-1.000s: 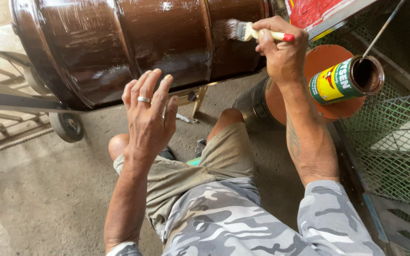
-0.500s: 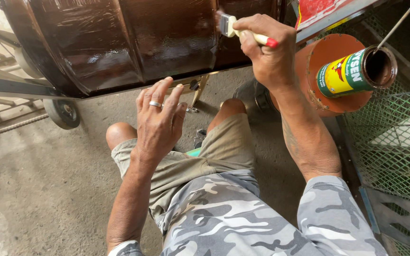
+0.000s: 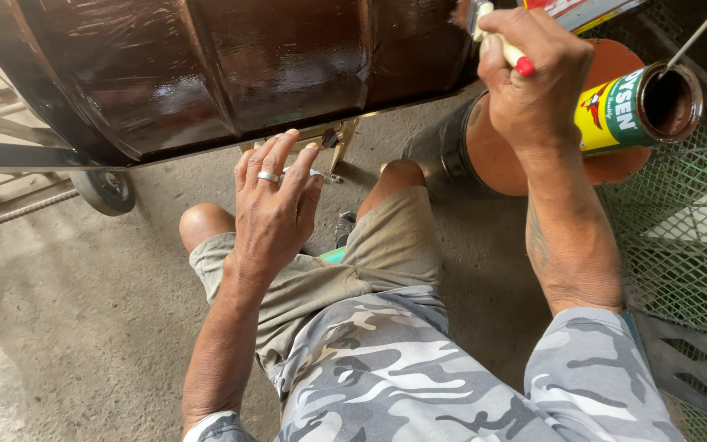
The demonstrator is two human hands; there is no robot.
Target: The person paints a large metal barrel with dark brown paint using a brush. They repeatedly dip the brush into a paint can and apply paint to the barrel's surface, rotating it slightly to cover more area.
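A large metal drum (image 3: 231, 74) lies on its side across the top, its ribbed wall glossy with wet dark brown paint. My right hand (image 3: 533, 82) grips a paintbrush (image 3: 497, 37) by its pale handle with a red end; the bristles touch the drum's right part at the top edge of the view. My left hand (image 3: 272, 209), with a ring on one finger, hovers with fingers spread just below the drum and holds nothing. I squat with bare knees under the drum.
An open paint can (image 3: 640, 110) with a thin stick in it rests on an orange-brown round container (image 3: 493, 151) at right. Green wire mesh (image 3: 681, 237) fills the right side. A small wheel (image 3: 104, 190) and metal frame bars stand at left on concrete floor.
The view has closed in on the drum. My right hand with the brush has moved up and right along the drum. My left hand stays open below it.
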